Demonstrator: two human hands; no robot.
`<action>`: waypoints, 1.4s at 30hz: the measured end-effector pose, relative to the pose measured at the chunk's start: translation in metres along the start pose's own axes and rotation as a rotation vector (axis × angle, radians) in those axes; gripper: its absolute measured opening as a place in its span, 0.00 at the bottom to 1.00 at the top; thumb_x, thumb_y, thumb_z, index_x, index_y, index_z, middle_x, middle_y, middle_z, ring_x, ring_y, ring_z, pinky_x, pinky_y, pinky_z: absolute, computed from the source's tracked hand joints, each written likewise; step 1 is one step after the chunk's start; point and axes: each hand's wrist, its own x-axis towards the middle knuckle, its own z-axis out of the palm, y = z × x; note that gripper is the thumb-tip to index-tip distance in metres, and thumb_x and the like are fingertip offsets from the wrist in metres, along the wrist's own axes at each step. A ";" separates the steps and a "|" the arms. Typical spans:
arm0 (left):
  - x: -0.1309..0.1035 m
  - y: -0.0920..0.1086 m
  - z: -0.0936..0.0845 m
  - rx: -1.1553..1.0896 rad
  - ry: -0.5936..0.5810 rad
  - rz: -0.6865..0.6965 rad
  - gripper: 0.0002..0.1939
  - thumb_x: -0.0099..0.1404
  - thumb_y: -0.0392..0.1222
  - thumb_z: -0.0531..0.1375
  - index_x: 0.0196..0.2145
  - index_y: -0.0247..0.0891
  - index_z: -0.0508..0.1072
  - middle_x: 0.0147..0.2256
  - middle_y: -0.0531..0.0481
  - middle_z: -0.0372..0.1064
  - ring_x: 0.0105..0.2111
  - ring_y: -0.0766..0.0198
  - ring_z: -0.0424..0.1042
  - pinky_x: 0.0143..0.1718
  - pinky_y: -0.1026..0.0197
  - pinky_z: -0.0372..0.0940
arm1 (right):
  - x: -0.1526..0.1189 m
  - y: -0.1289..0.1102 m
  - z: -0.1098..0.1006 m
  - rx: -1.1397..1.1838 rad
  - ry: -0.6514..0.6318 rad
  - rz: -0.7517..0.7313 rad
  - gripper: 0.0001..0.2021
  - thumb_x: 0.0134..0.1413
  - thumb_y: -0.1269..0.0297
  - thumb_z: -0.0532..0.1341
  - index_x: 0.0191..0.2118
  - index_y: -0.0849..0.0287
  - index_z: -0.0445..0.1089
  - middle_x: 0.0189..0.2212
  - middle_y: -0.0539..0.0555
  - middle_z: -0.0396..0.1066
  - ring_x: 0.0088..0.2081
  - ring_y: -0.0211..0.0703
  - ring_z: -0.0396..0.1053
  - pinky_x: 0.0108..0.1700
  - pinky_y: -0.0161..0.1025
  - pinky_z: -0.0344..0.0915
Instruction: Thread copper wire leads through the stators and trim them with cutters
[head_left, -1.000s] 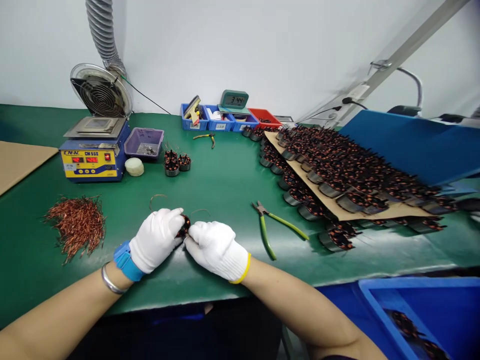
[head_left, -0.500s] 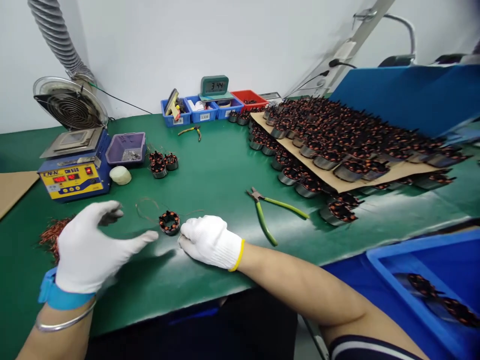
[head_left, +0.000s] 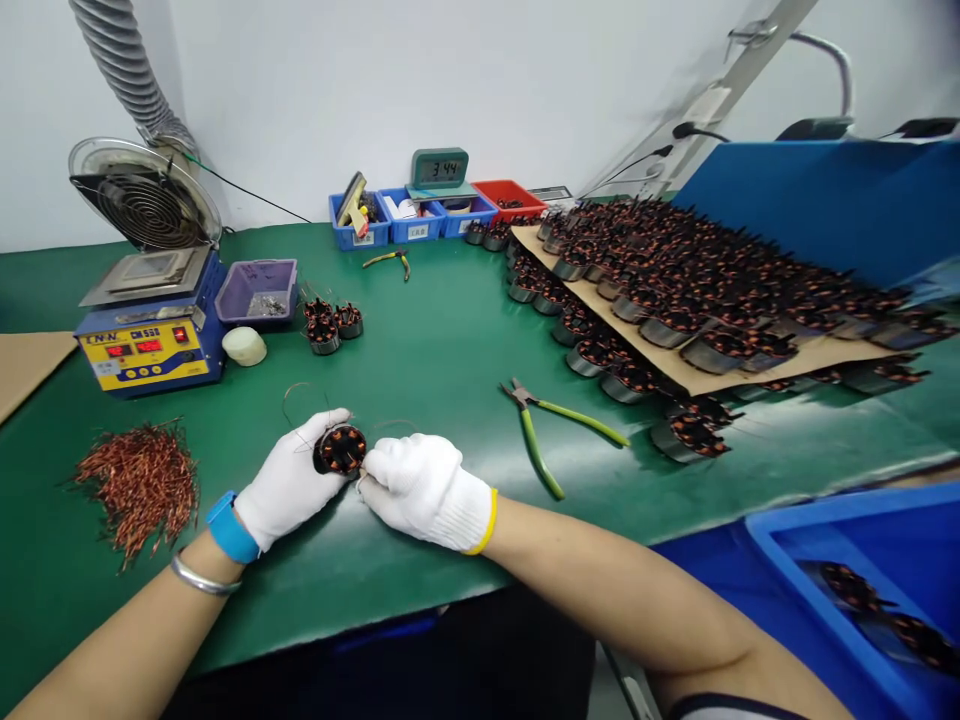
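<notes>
A round motor stator (head_left: 341, 451) with a black frame and copper windings is on the green bench near its front edge, thin wire ends sticking out of it. My left hand (head_left: 296, 470), in a white glove, wraps its fingers and thumb round the stator's left side. At the stator's right edge is my right hand (head_left: 412, 485), also gloved, with fingers curled and pinched together. What lies inside that pinch is hidden, perhaps too thin to see. To the right rest diagonal cutters (head_left: 534, 425) with green handles, jaws apart.
A heap of copper wire clippings (head_left: 142, 485) lies at left, below a solder pot (head_left: 146, 345). Behind stand a purple tray (head_left: 259, 275) and several stators (head_left: 324, 335). Stators (head_left: 645, 270) cover a cardboard sheet at right. A blue crate (head_left: 817, 600) stands at front right.
My left hand has moved right from above the wire clippings and closed round the stator, uncovering the heap. My right hand stays by the stator's right edge. The view has shifted slightly.
</notes>
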 end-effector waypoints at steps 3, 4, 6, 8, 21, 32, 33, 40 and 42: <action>-0.004 0.006 -0.005 -0.135 -0.060 -0.048 0.31 0.54 0.45 0.60 0.55 0.35 0.64 0.48 0.44 0.72 0.45 0.56 0.74 0.52 0.53 0.67 | 0.001 -0.001 -0.001 0.020 -0.028 0.015 0.14 0.59 0.55 0.52 0.30 0.57 0.68 0.27 0.51 0.71 0.27 0.43 0.69 0.27 0.39 0.47; -0.005 0.008 -0.006 -0.162 -0.070 -0.064 0.31 0.53 0.46 0.61 0.55 0.35 0.64 0.47 0.45 0.72 0.44 0.56 0.74 0.52 0.53 0.68 | 0.001 -0.001 -0.002 0.024 -0.040 0.020 0.14 0.59 0.55 0.52 0.30 0.56 0.68 0.27 0.51 0.71 0.27 0.44 0.69 0.27 0.39 0.47; -0.005 0.011 -0.007 -0.179 -0.069 -0.098 0.31 0.52 0.47 0.62 0.54 0.35 0.65 0.46 0.45 0.73 0.44 0.56 0.74 0.52 0.52 0.68 | 0.001 0.001 -0.005 0.030 -0.061 0.034 0.14 0.59 0.55 0.52 0.30 0.56 0.69 0.28 0.51 0.71 0.28 0.44 0.70 0.26 0.39 0.47; -0.004 0.013 -0.007 -0.161 -0.051 -0.121 0.31 0.52 0.47 0.63 0.53 0.36 0.66 0.46 0.45 0.73 0.45 0.55 0.73 0.53 0.52 0.67 | 0.001 0.002 -0.007 0.036 -0.070 0.047 0.14 0.59 0.56 0.52 0.30 0.57 0.69 0.27 0.52 0.71 0.28 0.45 0.70 0.26 0.39 0.47; -0.005 -0.005 -0.005 -0.067 -0.149 0.001 0.25 0.57 0.42 0.60 0.53 0.41 0.65 0.45 0.48 0.72 0.43 0.60 0.74 0.49 0.56 0.69 | -0.005 0.000 -0.021 0.039 -0.193 -0.022 0.14 0.60 0.57 0.50 0.33 0.59 0.66 0.28 0.56 0.70 0.28 0.51 0.71 0.26 0.40 0.57; -0.010 -0.005 0.002 -0.006 -0.064 0.083 0.23 0.56 0.41 0.62 0.49 0.41 0.62 0.44 0.48 0.71 0.42 0.61 0.74 0.47 0.58 0.69 | -0.010 0.000 -0.023 0.057 -0.198 -0.210 0.13 0.58 0.59 0.52 0.28 0.60 0.66 0.24 0.56 0.69 0.25 0.54 0.71 0.22 0.41 0.59; -0.010 -0.006 0.003 0.011 -0.046 0.088 0.24 0.56 0.41 0.63 0.49 0.42 0.62 0.44 0.49 0.71 0.42 0.61 0.74 0.47 0.58 0.69 | -0.010 0.000 -0.026 0.074 -0.222 -0.214 0.13 0.57 0.59 0.53 0.27 0.59 0.66 0.23 0.56 0.69 0.25 0.54 0.71 0.22 0.41 0.59; -0.015 -0.015 0.013 0.084 0.131 0.070 0.27 0.55 0.44 0.63 0.50 0.43 0.60 0.43 0.49 0.72 0.41 0.58 0.75 0.46 0.54 0.71 | -0.008 0.010 -0.041 0.187 -0.225 0.179 0.23 0.51 0.41 0.54 0.30 0.58 0.69 0.26 0.55 0.71 0.28 0.49 0.71 0.26 0.37 0.56; -0.017 -0.018 0.014 0.094 0.126 0.014 0.28 0.55 0.45 0.63 0.52 0.43 0.58 0.46 0.47 0.71 0.45 0.54 0.74 0.50 0.50 0.69 | -0.005 0.010 -0.042 0.339 -0.291 0.232 0.25 0.45 0.36 0.57 0.28 0.56 0.69 0.24 0.51 0.69 0.27 0.44 0.69 0.25 0.35 0.53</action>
